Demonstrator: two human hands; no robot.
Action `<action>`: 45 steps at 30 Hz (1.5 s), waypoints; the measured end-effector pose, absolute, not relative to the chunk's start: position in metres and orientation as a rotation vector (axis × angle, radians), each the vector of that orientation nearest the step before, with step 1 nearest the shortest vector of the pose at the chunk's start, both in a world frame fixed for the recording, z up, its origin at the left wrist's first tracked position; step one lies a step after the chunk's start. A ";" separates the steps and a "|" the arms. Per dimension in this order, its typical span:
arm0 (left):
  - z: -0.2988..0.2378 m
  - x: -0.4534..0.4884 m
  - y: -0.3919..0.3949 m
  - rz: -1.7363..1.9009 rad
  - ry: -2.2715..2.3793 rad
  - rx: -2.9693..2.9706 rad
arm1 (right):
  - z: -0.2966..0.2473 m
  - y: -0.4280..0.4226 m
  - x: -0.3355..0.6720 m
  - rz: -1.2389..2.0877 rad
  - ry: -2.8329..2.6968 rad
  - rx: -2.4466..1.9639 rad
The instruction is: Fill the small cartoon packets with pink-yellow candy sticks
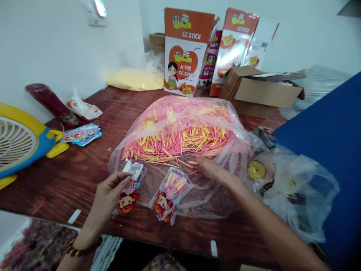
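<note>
My left hand (pixel 111 190) pinches the top of a small clear packet (pixel 128 199) between thumb and fingers. The packet has a white barcode label and a red-haired cartoon figure printed on it. A second packet (pixel 172 192) of the same print lies on the table between my hands, with pink and yellow sticks inside its upper part. My right hand (pixel 211 171) reaches to the front edge of a heap of thin pink and yellow sticks (pixel 180 143) in a large clear plastic bag (pixel 239 124). Its fingertips touch the sticks, but the fingers are mostly hidden.
On the left stand a yellow and blue fan (pixel 25 139), a dark red bottle (pixel 50 101), a tissue pack (pixel 84 108) and printed packets (pixel 81 133). Behind are CC Stick boxes (pixel 186 52) and an open carton (pixel 265 94). Another plastic bag (pixel 299 192) lies right.
</note>
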State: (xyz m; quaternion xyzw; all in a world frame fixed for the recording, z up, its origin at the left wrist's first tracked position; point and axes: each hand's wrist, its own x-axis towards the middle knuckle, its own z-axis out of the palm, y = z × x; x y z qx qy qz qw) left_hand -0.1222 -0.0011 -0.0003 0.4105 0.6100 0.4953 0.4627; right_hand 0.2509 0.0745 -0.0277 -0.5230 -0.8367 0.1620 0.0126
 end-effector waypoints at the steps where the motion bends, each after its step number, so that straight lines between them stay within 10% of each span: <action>1: 0.000 -0.123 -0.001 1.210 1.506 1.021 | -0.027 0.068 0.247 0.497 -2.660 -1.631; 22: 0.004 -0.109 -0.004 1.159 1.509 1.099 | -0.038 0.139 0.217 0.502 -2.000 -2.205; 36: -0.002 -0.104 -0.010 1.135 1.461 1.040 | -0.066 0.093 0.223 1.093 -1.145 -1.234; 45: 0.018 -0.090 -0.021 1.127 1.471 0.917 | -0.075 0.079 0.221 0.997 -1.342 -1.415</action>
